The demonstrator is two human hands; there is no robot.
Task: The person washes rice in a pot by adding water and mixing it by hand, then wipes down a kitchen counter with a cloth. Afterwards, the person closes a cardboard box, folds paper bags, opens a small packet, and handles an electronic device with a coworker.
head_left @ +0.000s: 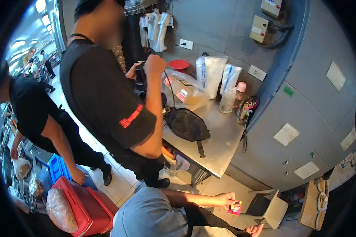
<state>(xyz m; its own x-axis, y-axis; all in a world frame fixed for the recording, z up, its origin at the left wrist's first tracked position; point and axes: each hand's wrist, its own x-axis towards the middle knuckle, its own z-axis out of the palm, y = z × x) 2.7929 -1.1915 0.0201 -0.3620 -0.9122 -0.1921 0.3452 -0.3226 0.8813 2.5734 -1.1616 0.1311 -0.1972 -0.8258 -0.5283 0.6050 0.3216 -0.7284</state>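
Toward the lower right, my left hand (225, 200) reaches out from a grey sleeve, its fingers closed on a small pink and yellow packet (234, 208). My right hand (254, 229) shows in part at the bottom edge, fingers apart and slightly curled, with nothing visible in it. It is lower than the packet and apart from it. A light plastic chair (273, 209) stands just beyond both hands. Part of a dark apron (207, 219) shows below my left forearm.
A person in black (106, 91) stands at a metal table (221, 138) holding a dark cord. The table bears a black mesh bag (188, 124), plastic bags and a bottle. Another person (35, 102) bends near a red container (85, 205). Wooden tray (310, 203) at right.
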